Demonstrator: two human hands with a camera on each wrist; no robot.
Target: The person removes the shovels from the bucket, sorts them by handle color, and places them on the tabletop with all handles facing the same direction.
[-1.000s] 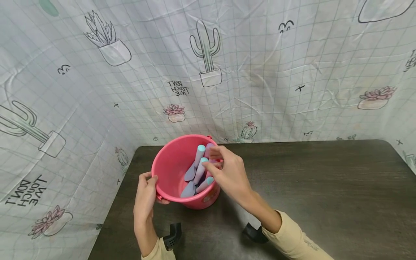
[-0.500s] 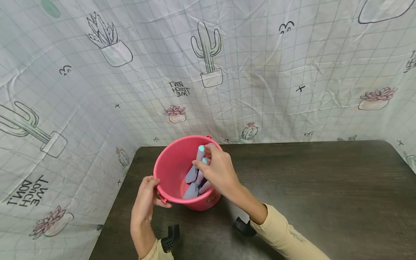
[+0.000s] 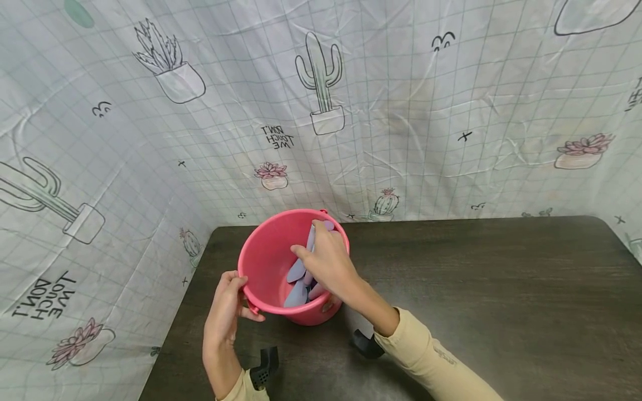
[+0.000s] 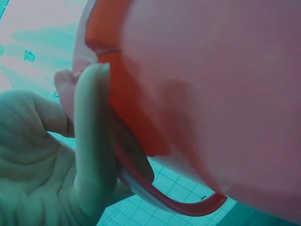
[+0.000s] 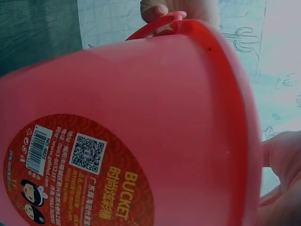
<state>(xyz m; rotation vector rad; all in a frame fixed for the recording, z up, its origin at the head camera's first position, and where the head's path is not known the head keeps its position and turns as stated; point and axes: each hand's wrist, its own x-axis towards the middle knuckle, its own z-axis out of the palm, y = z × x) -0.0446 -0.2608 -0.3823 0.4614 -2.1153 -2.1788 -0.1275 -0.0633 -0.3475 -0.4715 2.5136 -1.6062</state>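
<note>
A pink bucket (image 3: 261, 273) stands on the dark table, its mouth tilted toward the head camera. My left hand (image 3: 223, 306) grips its left rim, thumb on top and fingers underneath. In the left wrist view, fingers curl beside the rim and the bucket's handle (image 4: 188, 208). Inside lie several utensils (image 3: 297, 292) with lavender handles and flat grey-lavender ends. My right hand (image 3: 328, 262) reaches over the right rim onto them, thumb extended and apart from the index finger. One lavender handle (image 3: 311, 238) shows between them; whether the fingers close on it is hidden.
The dark wooden table (image 3: 476, 301) extends far to the right of the bucket. A white cloth (image 3: 411, 111) printed with cacti hangs behind and on the left side. A red label (image 5: 84, 179) is on the bucket's outer wall.
My right hand has moved left and deeper over the utensils, covering their turquoise handle tips. The left hand keeps its grip on the rim; the bucket has barely shifted.
</note>
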